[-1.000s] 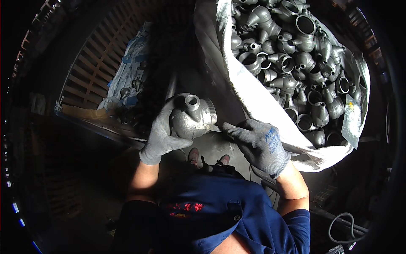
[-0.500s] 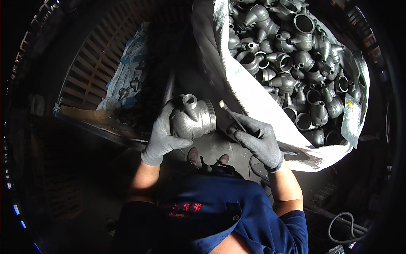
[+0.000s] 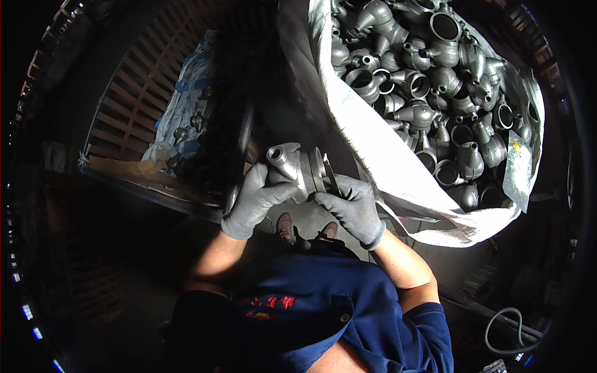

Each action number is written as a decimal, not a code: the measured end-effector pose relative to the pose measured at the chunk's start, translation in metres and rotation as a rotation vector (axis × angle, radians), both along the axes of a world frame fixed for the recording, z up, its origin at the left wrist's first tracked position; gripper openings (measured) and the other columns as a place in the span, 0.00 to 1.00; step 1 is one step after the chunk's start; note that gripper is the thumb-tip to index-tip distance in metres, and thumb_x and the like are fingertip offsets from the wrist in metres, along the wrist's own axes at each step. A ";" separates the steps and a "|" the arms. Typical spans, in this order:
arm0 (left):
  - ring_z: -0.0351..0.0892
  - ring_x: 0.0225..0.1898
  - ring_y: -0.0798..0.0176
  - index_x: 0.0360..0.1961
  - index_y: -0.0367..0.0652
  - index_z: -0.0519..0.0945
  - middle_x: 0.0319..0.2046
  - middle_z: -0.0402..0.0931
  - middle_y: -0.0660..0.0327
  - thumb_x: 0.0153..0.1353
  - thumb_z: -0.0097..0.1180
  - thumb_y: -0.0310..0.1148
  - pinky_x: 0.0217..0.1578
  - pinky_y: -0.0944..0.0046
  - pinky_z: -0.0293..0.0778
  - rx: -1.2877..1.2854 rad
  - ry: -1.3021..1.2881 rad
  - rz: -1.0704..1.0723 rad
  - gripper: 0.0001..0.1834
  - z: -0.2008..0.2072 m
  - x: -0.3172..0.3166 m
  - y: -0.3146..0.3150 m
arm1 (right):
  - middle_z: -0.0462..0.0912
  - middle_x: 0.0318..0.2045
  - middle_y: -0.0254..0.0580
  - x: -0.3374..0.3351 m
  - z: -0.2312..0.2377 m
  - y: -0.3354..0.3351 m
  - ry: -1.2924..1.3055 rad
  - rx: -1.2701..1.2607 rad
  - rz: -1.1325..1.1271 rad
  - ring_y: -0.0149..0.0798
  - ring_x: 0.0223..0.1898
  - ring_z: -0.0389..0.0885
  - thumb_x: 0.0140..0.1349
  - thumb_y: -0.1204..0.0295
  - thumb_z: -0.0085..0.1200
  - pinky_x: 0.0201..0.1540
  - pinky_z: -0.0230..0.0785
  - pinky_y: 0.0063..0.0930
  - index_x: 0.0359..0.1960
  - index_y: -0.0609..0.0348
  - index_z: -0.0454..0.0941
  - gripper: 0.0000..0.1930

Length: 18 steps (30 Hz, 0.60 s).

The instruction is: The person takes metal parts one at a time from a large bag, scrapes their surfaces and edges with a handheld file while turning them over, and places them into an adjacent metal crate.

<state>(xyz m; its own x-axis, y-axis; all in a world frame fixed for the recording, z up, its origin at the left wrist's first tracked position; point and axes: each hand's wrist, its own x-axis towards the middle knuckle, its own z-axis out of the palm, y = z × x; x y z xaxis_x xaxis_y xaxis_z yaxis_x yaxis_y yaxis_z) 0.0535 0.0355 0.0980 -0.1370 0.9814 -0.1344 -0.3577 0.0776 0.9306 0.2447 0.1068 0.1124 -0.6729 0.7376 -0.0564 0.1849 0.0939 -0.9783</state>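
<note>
My left hand [image 3: 252, 202], in a grey glove, is closed around a grey cast-metal pipe fitting [image 3: 295, 168]. The fitting has a short round spout on its upper left and a ridged, open end that faces right. Gloved in grey too, my right hand [image 3: 356, 212] grips a thin, dark stick-like tool [image 3: 330, 175]. This tool lies across the mouth of the ridged end, and its exact kind cannot be made out. The right fingertips are close against the lower rim of the fitting.
A large white woven sack [image 3: 364, 140] full of similar metal fittings [image 3: 418, 115] stands at the right, with a clear tag [image 3: 516, 171] on its edge. To the left is a slatted crate [image 3: 132, 115] lined with sheeting. A hose [image 3: 491, 336] curls at lower right.
My right hand has moved left, bringing the tool from beside the fitting to its open end. The left hand has shifted slightly right, turning the fitting so its mouth points more away to the right.
</note>
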 end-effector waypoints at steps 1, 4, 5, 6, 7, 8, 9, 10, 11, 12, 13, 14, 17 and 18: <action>0.76 0.46 0.69 0.61 0.32 0.64 0.47 0.75 0.58 0.47 0.60 0.25 0.49 0.67 0.71 -0.003 -0.001 -0.001 0.37 0.003 0.002 0.000 | 0.77 0.26 0.38 0.001 -0.002 0.000 -0.031 0.025 0.001 0.29 0.28 0.73 0.55 0.74 0.60 0.33 0.67 0.25 0.36 0.66 0.80 0.09; 0.77 0.43 0.70 0.60 0.32 0.65 0.45 0.76 0.60 0.48 0.58 0.21 0.46 0.69 0.73 -0.143 0.025 -0.026 0.34 0.010 0.008 -0.001 | 0.78 0.27 0.43 -0.005 0.001 -0.005 -0.035 0.105 -0.004 0.34 0.29 0.77 0.54 0.75 0.59 0.34 0.69 0.28 0.38 0.64 0.80 0.10; 0.77 0.40 0.71 0.59 0.32 0.66 0.42 0.77 0.60 0.49 0.59 0.21 0.43 0.70 0.73 -0.112 0.028 0.041 0.33 0.007 0.013 0.000 | 0.78 0.27 0.43 -0.005 0.000 -0.006 -0.037 0.104 -0.005 0.34 0.29 0.77 0.54 0.75 0.59 0.34 0.69 0.28 0.38 0.64 0.80 0.10; 0.78 0.37 0.72 0.59 0.33 0.66 0.40 0.78 0.61 0.50 0.60 0.21 0.41 0.72 0.74 -0.081 0.031 0.107 0.32 0.003 0.017 0.001 | 0.79 0.28 0.44 -0.005 -0.004 -0.006 -0.043 0.119 -0.023 0.35 0.30 0.78 0.53 0.76 0.59 0.34 0.70 0.28 0.38 0.64 0.80 0.11; 0.78 0.37 0.72 0.59 0.33 0.66 0.40 0.78 0.61 0.50 0.60 0.21 0.41 0.72 0.74 -0.081 0.030 0.109 0.32 -0.001 0.019 0.002 | 0.79 0.28 0.45 -0.006 -0.006 -0.005 -0.048 0.134 -0.039 0.37 0.30 0.79 0.53 0.76 0.59 0.34 0.70 0.29 0.39 0.63 0.80 0.11; 0.78 0.36 0.73 0.59 0.33 0.66 0.39 0.78 0.61 0.51 0.61 0.23 0.39 0.72 0.74 -0.044 0.014 0.135 0.32 -0.006 0.021 0.002 | 0.79 0.28 0.43 -0.006 -0.001 -0.005 -0.058 0.088 -0.041 0.34 0.30 0.78 0.53 0.76 0.59 0.34 0.70 0.28 0.39 0.64 0.80 0.11; 0.78 0.34 0.73 0.59 0.33 0.67 0.38 0.78 0.62 0.52 0.62 0.24 0.37 0.73 0.74 -0.007 -0.003 0.162 0.32 -0.009 0.021 0.002 | 0.79 0.28 0.43 -0.005 0.000 -0.002 -0.058 0.088 -0.038 0.34 0.30 0.78 0.53 0.76 0.59 0.34 0.70 0.28 0.39 0.64 0.80 0.11; 0.78 0.32 0.71 0.61 0.35 0.63 0.32 0.77 0.62 0.54 0.63 0.24 0.37 0.71 0.75 0.030 0.016 0.089 0.33 -0.010 0.018 0.001 | 0.78 0.27 0.42 -0.001 0.000 0.000 -0.066 0.069 -0.008 0.32 0.30 0.77 0.53 0.76 0.59 0.33 0.70 0.27 0.39 0.64 0.80 0.11; 0.78 0.32 0.71 0.61 0.35 0.63 0.32 0.77 0.62 0.54 0.63 0.24 0.37 0.71 0.75 0.027 0.014 0.088 0.33 -0.010 0.015 0.000 | 0.78 0.26 0.40 0.001 -0.001 0.000 -0.074 0.051 0.023 0.30 0.29 0.76 0.53 0.76 0.59 0.33 0.69 0.27 0.39 0.64 0.80 0.11; 0.78 0.34 0.71 0.62 0.36 0.62 0.34 0.77 0.62 0.55 0.63 0.26 0.39 0.70 0.75 0.066 0.032 0.005 0.34 -0.007 0.010 0.000 | 0.75 0.23 0.37 0.001 -0.005 -0.002 0.033 0.055 -0.015 0.27 0.28 0.72 0.54 0.75 0.60 0.31 0.67 0.24 0.37 0.66 0.80 0.09; 0.78 0.36 0.70 0.63 0.36 0.61 0.35 0.77 0.62 0.56 0.63 0.28 0.42 0.69 0.75 0.105 0.049 -0.078 0.35 -0.004 0.008 -0.001 | 0.75 0.23 0.37 0.003 -0.008 -0.002 0.031 0.053 -0.016 0.27 0.28 0.72 0.54 0.75 0.60 0.31 0.67 0.24 0.37 0.66 0.80 0.09; 0.78 0.40 0.70 0.65 0.36 0.59 0.37 0.77 0.62 0.57 0.63 0.29 0.47 0.68 0.73 0.056 0.056 -0.086 0.37 0.003 0.008 -0.003 | 0.74 0.23 0.36 0.006 -0.010 0.000 0.005 -0.023 -0.019 0.26 0.28 0.71 0.54 0.75 0.60 0.31 0.66 0.24 0.35 0.67 0.79 0.09; 0.77 0.41 0.71 0.66 0.37 0.57 0.41 0.76 0.61 0.57 0.63 0.28 0.49 0.68 0.73 0.080 0.123 -0.126 0.38 0.000 0.004 -0.007 | 0.72 0.23 0.37 0.011 -0.008 0.003 -0.054 -0.025 0.019 0.26 0.28 0.69 0.56 0.74 0.60 0.33 0.65 0.25 0.32 0.67 0.78 0.08; 0.77 0.41 0.71 0.66 0.37 0.57 0.41 0.76 0.61 0.57 0.63 0.28 0.49 0.68 0.73 0.080 0.122 -0.127 0.38 -0.001 0.002 -0.007 | 0.74 0.24 0.39 0.011 -0.006 0.001 -0.038 -0.007 0.033 0.28 0.29 0.71 0.55 0.74 0.60 0.33 0.66 0.26 0.33 0.67 0.78 0.08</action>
